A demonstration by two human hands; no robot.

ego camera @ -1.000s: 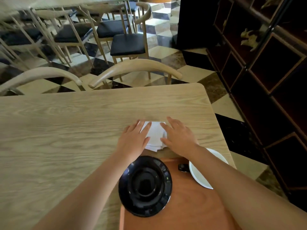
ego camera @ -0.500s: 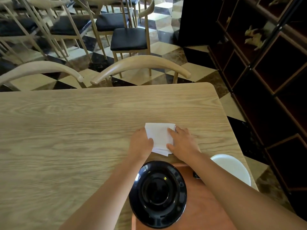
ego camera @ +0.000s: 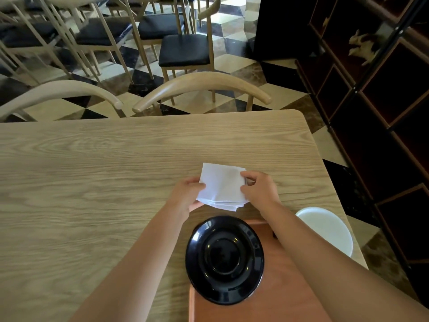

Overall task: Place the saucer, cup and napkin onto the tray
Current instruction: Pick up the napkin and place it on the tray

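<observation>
A stack of folded white napkins point(ego camera: 221, 185) is held between both hands just above the wooden table point(ego camera: 92, 173). My left hand point(ego camera: 188, 194) grips its left edge and my right hand point(ego camera: 261, 190) pinches its right edge. Nearer to me, a glossy black saucer point(ego camera: 224, 259) rests on the top left corner of the reddish-brown tray point(ego camera: 278, 296) and overhangs its edge. A white round dish point(ego camera: 327, 228) lies to the right of the tray, partly behind my right forearm. I cannot see a cup.
The table's right edge point(ego camera: 325, 163) runs close to a dark wooden shelf unit point(ego camera: 383, 117). Two curved chair backs point(ego camera: 202, 87) stand against the far edge, with more chairs on the checkered floor beyond.
Both hands went from lying flat on the napkins to gripping their edges, and the stack has lifted and tilted off the table. The camera moved slightly forward.
</observation>
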